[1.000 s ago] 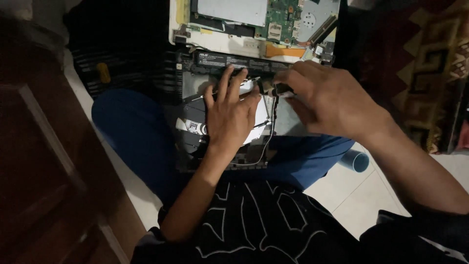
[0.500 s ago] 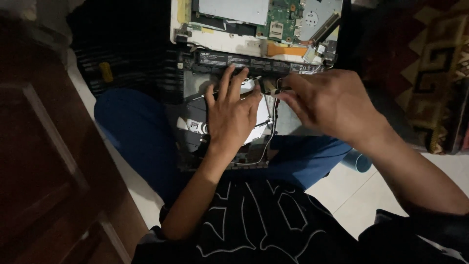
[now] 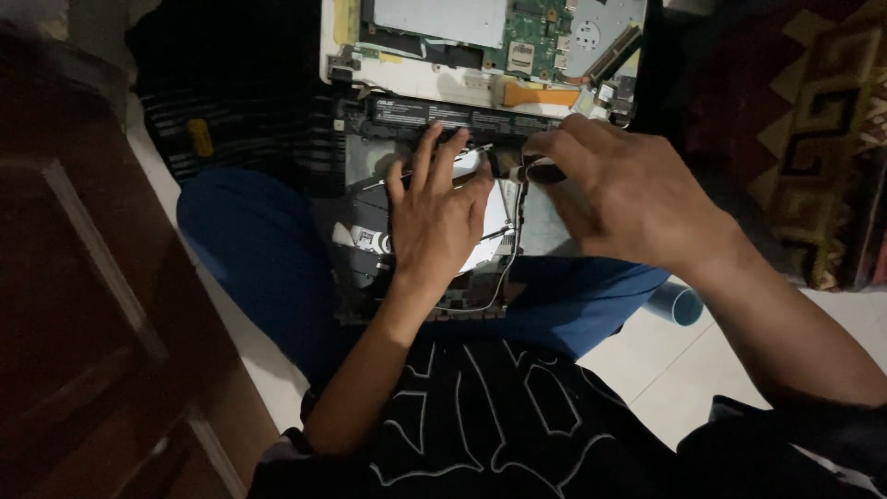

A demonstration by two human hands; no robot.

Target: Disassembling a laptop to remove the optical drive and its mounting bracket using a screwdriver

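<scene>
An opened laptop [image 3: 370,111] lies across my lap, its underside up, with a green circuit board [image 3: 531,32], a silver shield plate and a long black battery [image 3: 434,117] exposed. My left hand [image 3: 434,217] lies flat, fingers spread, on the laptop's inner parts just below the battery. My right hand [image 3: 628,199] is closed on a small dark tool, likely a screwdriver [image 3: 536,171], whose tip points left toward my left fingertips. A thin grey cable [image 3: 508,268] loops along the laptop's lower right.
A dark wooden cabinet [image 3: 83,305] stands at the left. A patterned rug [image 3: 804,120] lies at the right. A small blue cylinder [image 3: 674,303] rests on the white tiled floor [image 3: 665,370] beside my right leg. A dark striped cloth with a yellow item [image 3: 199,137] lies at upper left.
My hands have barely moved; the right hand has shifted very slightly with the tool near the battery edge. The left hand stays flat on the laptop.
</scene>
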